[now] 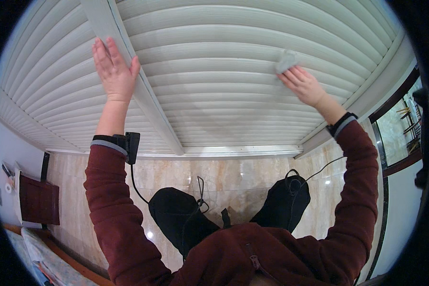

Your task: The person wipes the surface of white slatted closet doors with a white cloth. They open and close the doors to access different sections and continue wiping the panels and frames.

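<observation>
Before me stands a white louvered door panel (221, 68) with horizontal slats. My left hand (115, 69) lies flat on the vertical frame strip (148, 96) between two louvered panels, fingers spread and nothing in it. To the right, my right hand (302, 84) presses a crumpled grey-white cloth (286, 61) against the slats. The cloth looks slightly blurred. Its underside is hidden against the door. The second louvered panel (57, 60) extends to the left of the strip.
Marble-patterned floor tiles (232, 175) lie below the door's bottom rail (236, 150). A dark red cabinet (39, 200) stands at the left wall, and a bed edge (68, 261) is at lower left. On the right is a dark-framed opening (397, 125). Thin cables (139, 189) hang from both wrists.
</observation>
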A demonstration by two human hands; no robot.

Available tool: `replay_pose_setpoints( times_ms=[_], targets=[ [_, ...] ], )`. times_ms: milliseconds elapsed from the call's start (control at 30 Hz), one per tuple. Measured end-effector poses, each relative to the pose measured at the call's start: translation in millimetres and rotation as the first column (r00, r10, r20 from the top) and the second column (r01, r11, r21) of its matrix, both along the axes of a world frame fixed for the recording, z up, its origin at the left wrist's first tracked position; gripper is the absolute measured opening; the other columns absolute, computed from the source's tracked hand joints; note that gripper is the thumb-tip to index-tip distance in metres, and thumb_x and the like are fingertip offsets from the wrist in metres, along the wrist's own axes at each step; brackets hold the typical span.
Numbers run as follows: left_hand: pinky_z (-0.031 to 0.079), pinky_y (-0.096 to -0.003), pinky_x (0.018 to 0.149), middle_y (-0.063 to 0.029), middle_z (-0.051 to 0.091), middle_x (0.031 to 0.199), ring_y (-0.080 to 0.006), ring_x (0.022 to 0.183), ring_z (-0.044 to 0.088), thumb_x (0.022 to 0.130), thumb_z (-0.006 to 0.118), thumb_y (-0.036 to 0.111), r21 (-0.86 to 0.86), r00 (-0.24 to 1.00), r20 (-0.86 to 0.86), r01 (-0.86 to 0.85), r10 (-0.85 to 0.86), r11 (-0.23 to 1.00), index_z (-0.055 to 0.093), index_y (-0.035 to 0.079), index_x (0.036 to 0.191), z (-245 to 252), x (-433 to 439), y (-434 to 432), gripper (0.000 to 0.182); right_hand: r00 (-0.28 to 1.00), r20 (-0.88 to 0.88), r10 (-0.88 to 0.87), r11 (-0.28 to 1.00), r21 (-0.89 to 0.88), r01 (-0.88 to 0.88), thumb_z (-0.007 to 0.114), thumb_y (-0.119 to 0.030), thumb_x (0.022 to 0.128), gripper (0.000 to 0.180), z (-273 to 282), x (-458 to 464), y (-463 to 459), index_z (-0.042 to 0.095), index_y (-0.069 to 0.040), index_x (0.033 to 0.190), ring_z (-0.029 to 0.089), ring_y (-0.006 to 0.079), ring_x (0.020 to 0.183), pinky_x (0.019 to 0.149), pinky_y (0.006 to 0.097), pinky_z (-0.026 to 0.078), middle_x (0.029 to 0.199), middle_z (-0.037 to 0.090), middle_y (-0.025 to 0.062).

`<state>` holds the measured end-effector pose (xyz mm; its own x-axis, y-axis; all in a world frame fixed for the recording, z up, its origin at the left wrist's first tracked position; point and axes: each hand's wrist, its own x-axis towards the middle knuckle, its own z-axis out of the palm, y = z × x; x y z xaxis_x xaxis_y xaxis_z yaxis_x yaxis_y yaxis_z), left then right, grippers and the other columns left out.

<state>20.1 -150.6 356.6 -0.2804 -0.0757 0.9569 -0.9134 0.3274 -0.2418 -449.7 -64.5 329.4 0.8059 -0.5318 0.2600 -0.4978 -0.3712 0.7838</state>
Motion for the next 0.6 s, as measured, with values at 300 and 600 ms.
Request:
replay_pose_setpoints(
  times_ms=[300,600],
  targets=[
    [0.024,-0.0458,0.100,-0.0256,0.017,0.134,-0.0411,0.123,0.022,0.073,0.063,0.024,0.024,1.000,0.017,0.004,-0.005,1.000,0.012,0.000,0.135,1.2,1.8,-0.6,0.084,0.876,0.260,0.407,0.914,-0.127,-0.386,0.047,-0.018,0.075,0.043,-24.4,229.0,-85.7,0.047,-0.003,0.116,0.044,0.0215,0.109,0.091,0.0320,0.038,0.118,0.048,0.0095],
    [0.025,-0.0458,0.100,-0.0252,0.018,0.134,-0.0411,0.123,0.022,0.074,0.062,0.027,0.017,1.000,0.024,-0.012,0.012,1.000,0.014,0.000,0.134,-0.2,4.9,-0.4,0.082,0.880,0.311,0.358,0.934,-0.122,-0.336,0.051,-0.019,0.075,0.038,-12.9,163.5,-59.6,0.050,-0.003,0.109,0.048,0.0236,0.103,0.086,0.0331,0.040,0.112,0.050,0.0112]
  ],
)
